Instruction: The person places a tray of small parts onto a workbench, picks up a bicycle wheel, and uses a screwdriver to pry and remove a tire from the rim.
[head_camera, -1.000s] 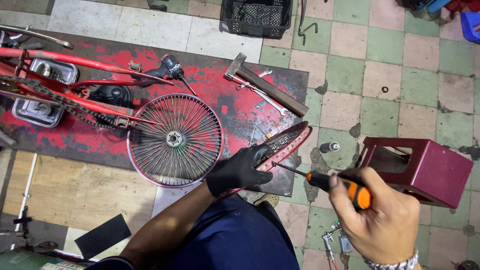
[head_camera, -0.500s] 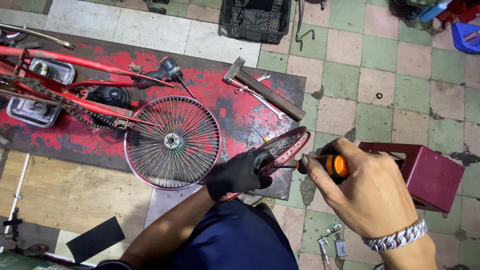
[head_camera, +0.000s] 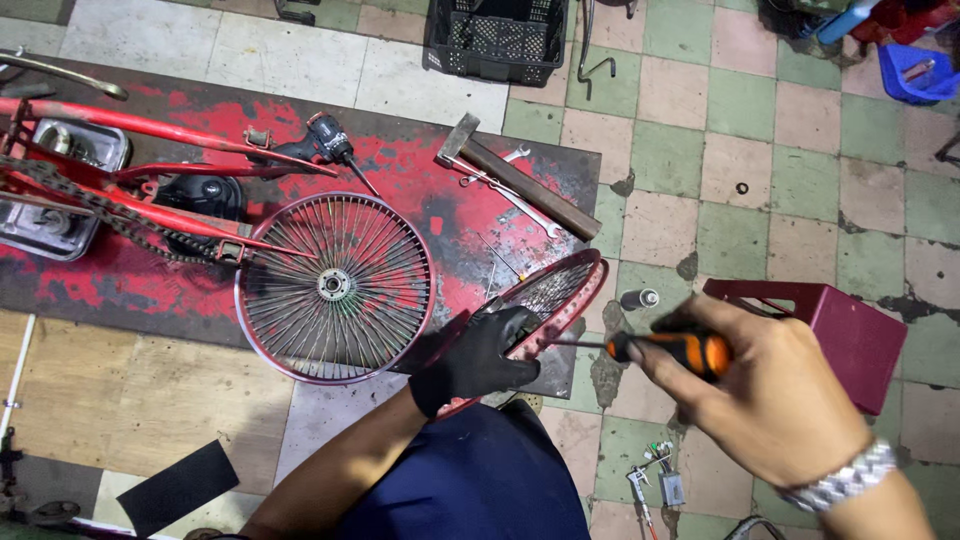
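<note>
Tiled floor (head_camera: 760, 130) in green and pink, partly covered by a red-stained mat (head_camera: 420, 170). Left hand (head_camera: 480, 355), black-gloved, is closed around the red wheel rim (head_camera: 565, 285) near the person's lap. Right hand (head_camera: 770, 390) grips an orange-handled screwdriver (head_camera: 655, 348), tip at the rim. A maroon box (head_camera: 835, 335) sits just right; open tiles lie beyond.

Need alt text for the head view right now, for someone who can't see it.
A gloved left hand grips a red-rimmed spoked wheel on edge while the bare right hand holds an orange-handled screwdriver, tip toward the rim. A second spoked wheel lies flat on a red-stained mat beside a red bike frame.
</note>
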